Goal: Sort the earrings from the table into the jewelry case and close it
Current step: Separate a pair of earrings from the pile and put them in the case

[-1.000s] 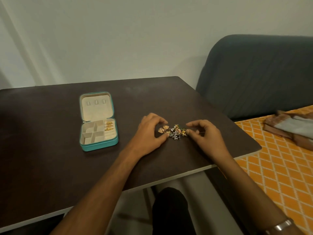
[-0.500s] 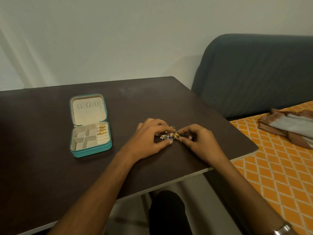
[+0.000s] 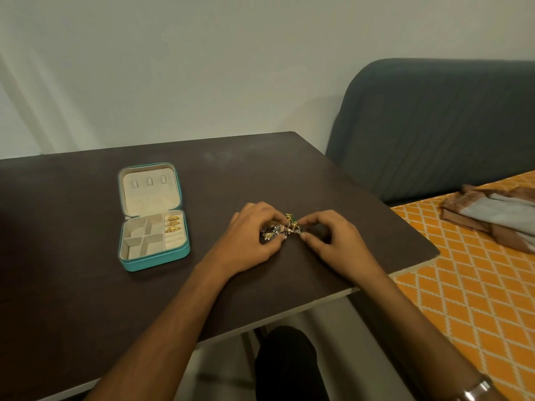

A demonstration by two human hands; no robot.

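Since a moment ago we have drawn both hands tighter around the tangled heap of gold, green and pearl earrings on the dark table, left hand and right hand each pinching it, the open teal jewelry case lying well to the left, nearer our left grip.

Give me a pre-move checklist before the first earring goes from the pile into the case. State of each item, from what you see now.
1. Jewelry case lid open, flat on the table: ok.
2. Free compartments: the grid on the case's left side looks bare; ring rolls on its right side hold three gold pieces: ok.
3. Earring pile on the table, between both hands: ok.
4. A single earring separated from the pile: not ok, it looks like one tangled cluster.
5. Left hand and right hand grip: fingers curled at the pile; whether either holds one piece, cannot tell.
6. Path from pile to case free of objects: ok.
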